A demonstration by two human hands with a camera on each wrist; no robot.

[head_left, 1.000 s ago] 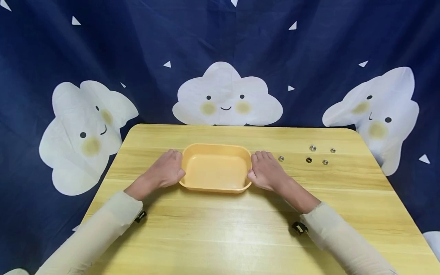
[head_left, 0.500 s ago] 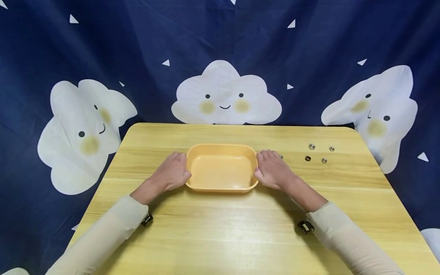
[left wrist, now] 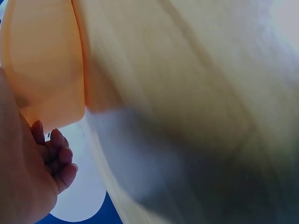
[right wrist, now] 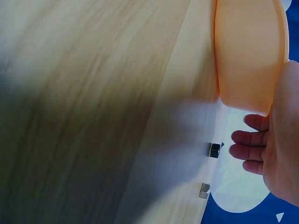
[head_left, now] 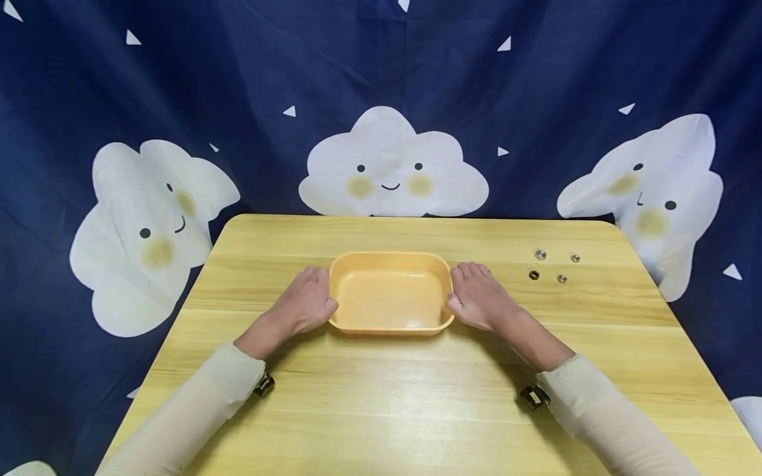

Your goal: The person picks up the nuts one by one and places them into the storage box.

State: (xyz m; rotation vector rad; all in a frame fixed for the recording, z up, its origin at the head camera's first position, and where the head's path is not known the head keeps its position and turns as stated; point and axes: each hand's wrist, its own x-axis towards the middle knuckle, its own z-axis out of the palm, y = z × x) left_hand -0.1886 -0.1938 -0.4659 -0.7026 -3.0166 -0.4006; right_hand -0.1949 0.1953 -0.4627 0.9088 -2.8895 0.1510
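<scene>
Two-handed grip on an orange tray point(head_left: 391, 301) at twelve o'clock: clamped at its nine by left hand point(head_left: 303, 301), at its three by right hand point(head_left: 483, 297), with four metal nuts point(head_left: 540, 254) beyond. Apparently a positioning step, next likely calling for an even, level release.
</scene>
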